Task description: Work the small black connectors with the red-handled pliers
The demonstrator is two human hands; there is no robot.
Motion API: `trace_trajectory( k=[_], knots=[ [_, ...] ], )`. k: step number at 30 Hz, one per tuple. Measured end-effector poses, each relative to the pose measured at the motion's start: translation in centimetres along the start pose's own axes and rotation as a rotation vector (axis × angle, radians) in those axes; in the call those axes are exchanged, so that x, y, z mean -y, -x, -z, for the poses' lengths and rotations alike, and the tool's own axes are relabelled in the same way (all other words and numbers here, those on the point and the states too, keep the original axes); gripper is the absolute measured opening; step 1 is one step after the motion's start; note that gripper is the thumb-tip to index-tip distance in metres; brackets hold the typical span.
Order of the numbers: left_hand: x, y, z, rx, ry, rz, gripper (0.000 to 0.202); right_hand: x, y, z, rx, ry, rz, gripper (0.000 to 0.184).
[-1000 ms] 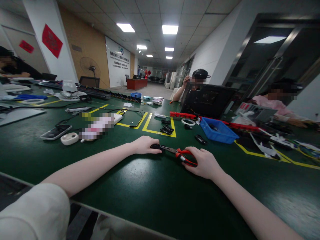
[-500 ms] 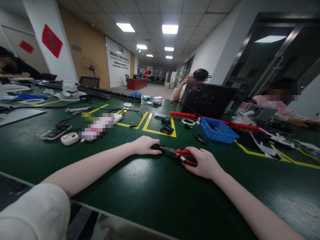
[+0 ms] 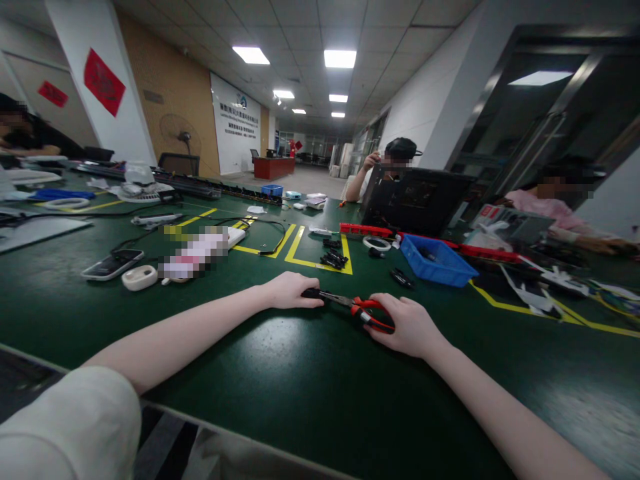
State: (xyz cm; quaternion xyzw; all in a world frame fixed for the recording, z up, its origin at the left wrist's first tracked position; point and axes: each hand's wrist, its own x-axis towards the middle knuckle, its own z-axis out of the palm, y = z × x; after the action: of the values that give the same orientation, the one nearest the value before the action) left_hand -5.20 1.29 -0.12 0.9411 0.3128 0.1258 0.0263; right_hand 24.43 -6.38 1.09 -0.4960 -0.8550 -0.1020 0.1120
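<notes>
My left hand (image 3: 290, 291) is closed around a small black part (image 3: 311, 293), most of which the fingers hide. In my right hand (image 3: 403, 325) are long-nose pliers (image 3: 361, 311) with red and black handles, the fingers wrapped round the grips. The pliers' narrow metal jaws point left and reach the black part's right end. Just beyond the hands lie several similar black pieces (image 3: 334, 259) by a yellow tape outline. More black pieces (image 3: 401, 278) rest nearer the blue bin.
A blue bin (image 3: 440, 267) stands right of the hands, near a white ring-shaped roll (image 3: 377, 244). Leftward lie a phone-like device (image 3: 113, 265), a white oval case (image 3: 139, 277) and a power bank with a cable. A black panel (image 3: 415, 200) stands before a co-worker; other people sit at both sides.
My hands, the pliers and the black part hold nearly the same position. The co-worker behind the black panel has shifted a raised hand slightly.
</notes>
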Motion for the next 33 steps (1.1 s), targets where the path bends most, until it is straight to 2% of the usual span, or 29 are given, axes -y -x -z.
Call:
trace_trajectory(
  k=[33],
  knots=[
    [-0.06,-0.1,0.12,0.014,-0.025,0.004,0.038,0.01,-0.04,0.15,0.029,-0.021,0.002,0.051]
  ],
)
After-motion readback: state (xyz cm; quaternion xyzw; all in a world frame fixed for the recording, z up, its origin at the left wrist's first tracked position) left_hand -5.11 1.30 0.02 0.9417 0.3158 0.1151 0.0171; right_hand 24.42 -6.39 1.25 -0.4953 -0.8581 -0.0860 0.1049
